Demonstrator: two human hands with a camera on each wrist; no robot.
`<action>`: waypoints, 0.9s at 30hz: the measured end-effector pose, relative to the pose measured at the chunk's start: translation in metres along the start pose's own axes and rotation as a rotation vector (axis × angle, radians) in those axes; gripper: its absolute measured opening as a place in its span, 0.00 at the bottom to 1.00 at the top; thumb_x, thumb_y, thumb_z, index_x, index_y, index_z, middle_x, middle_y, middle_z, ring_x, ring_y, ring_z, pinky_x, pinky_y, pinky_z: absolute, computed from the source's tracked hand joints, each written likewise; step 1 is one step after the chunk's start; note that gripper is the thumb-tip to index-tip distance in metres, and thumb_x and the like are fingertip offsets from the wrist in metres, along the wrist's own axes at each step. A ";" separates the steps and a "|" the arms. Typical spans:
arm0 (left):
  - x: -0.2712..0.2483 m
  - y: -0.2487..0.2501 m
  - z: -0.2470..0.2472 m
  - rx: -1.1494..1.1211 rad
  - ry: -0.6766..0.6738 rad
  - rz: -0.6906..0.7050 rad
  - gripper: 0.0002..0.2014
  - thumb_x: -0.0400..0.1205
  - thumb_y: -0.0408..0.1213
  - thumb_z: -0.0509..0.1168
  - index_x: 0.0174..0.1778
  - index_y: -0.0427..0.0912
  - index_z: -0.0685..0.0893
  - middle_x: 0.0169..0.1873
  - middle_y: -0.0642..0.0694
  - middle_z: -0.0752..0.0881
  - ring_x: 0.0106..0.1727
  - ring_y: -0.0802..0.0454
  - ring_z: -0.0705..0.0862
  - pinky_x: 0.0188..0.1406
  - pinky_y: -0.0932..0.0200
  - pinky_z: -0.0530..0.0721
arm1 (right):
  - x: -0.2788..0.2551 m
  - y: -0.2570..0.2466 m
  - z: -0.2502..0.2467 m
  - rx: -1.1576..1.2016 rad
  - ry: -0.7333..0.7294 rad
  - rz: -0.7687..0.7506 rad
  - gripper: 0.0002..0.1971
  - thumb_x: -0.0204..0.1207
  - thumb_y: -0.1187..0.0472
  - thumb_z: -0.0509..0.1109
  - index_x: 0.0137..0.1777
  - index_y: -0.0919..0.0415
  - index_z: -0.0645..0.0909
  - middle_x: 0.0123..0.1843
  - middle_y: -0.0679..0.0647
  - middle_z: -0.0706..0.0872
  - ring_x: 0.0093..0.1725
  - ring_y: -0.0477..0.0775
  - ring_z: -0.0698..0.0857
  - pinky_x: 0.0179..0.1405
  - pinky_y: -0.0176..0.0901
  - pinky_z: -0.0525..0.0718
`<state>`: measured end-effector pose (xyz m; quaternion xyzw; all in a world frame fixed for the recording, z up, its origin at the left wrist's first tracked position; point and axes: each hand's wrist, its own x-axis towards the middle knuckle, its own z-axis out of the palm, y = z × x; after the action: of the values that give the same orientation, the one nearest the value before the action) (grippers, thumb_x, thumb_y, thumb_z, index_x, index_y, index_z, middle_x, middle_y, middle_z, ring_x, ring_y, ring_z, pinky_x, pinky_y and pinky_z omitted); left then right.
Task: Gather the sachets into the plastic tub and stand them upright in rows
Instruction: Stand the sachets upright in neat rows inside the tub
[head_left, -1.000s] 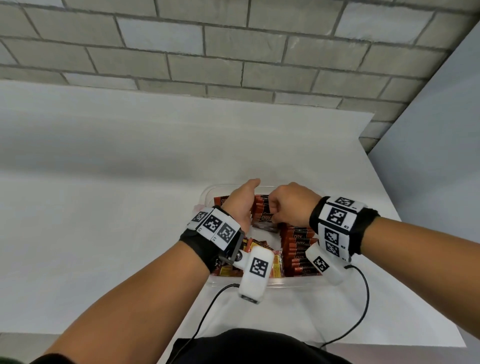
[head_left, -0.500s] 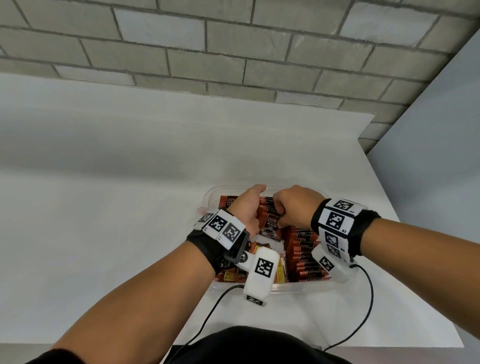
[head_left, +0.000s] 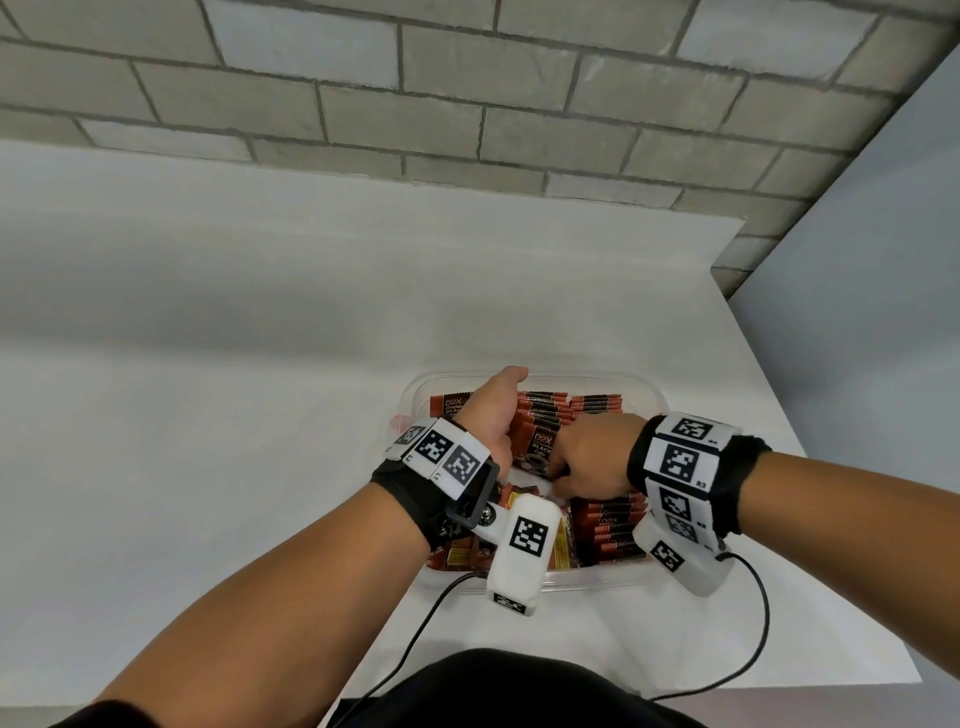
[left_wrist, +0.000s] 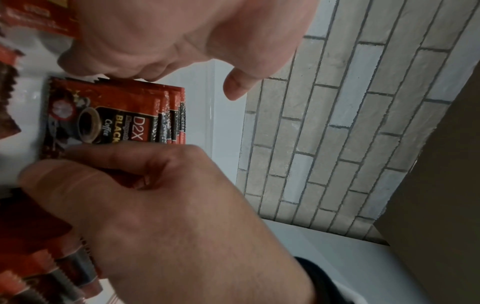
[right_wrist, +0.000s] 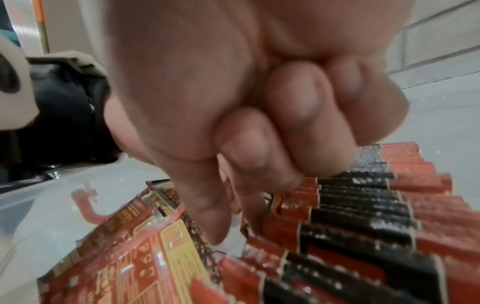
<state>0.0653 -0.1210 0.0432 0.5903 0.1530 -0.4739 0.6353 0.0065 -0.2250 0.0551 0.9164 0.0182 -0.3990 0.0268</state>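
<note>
**Head view: both hands inside the tub of sachets**

Head view shows a clear plastic tub (head_left: 655, 396) sitting on a white table (head_left: 208, 415) in the lower centre of the frame, with a brick wall (head_left: 467, 104) across the top. Red-and-black sachets (head_left: 610, 525) stand on edge in a packed row along the right side of the tub; a few more lie flat at its lower left, under the wrist camera. The left hand (head_left: 491, 410) reaches into the upper left part of the tub, and the right hand (head_left: 592, 457) sits just beside it, at the middle.

Left wrist view shows a small bundle of sachets (left_wrist: 116, 115), printed "D2X Black Coffee", held between the two hands: the left hand (left_wrist: 161, 39) grips its top edge from above, fingers curled onto it, thumb free. The right hand (left_wrist: 155, 205) closes its fingers on the opposite edge.

Right wrist view shows the right hand (right_wrist: 246, 102) with fingers curled tight, its thumb and forefinger dipping into the gap between the flat sachets and the standing row (right_wrist: 363, 216).
</note>
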 end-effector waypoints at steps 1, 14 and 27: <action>0.003 0.000 -0.001 0.002 0.001 -0.003 0.31 0.84 0.51 0.59 0.80 0.38 0.63 0.76 0.34 0.69 0.75 0.39 0.70 0.73 0.43 0.71 | 0.002 0.001 0.000 -0.006 -0.004 0.012 0.19 0.80 0.45 0.62 0.56 0.58 0.86 0.47 0.54 0.89 0.48 0.54 0.85 0.43 0.44 0.82; -0.001 -0.004 -0.006 -0.041 -0.067 -0.068 0.33 0.86 0.50 0.56 0.82 0.35 0.57 0.77 0.31 0.67 0.68 0.40 0.75 0.56 0.53 0.74 | 0.003 0.002 -0.003 -0.015 0.056 -0.023 0.17 0.81 0.47 0.61 0.62 0.54 0.82 0.52 0.52 0.86 0.47 0.51 0.80 0.41 0.41 0.76; -0.011 -0.001 -0.006 -0.031 -0.060 -0.029 0.22 0.86 0.49 0.56 0.71 0.38 0.69 0.42 0.40 0.82 0.38 0.48 0.82 0.14 0.67 0.78 | -0.021 0.028 0.002 0.142 0.324 0.084 0.18 0.80 0.58 0.60 0.69 0.54 0.78 0.49 0.53 0.80 0.49 0.56 0.82 0.47 0.48 0.83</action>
<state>0.0611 -0.1106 0.0493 0.5638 0.1499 -0.4981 0.6415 -0.0078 -0.2532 0.0698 0.9681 -0.0444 -0.2452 -0.0248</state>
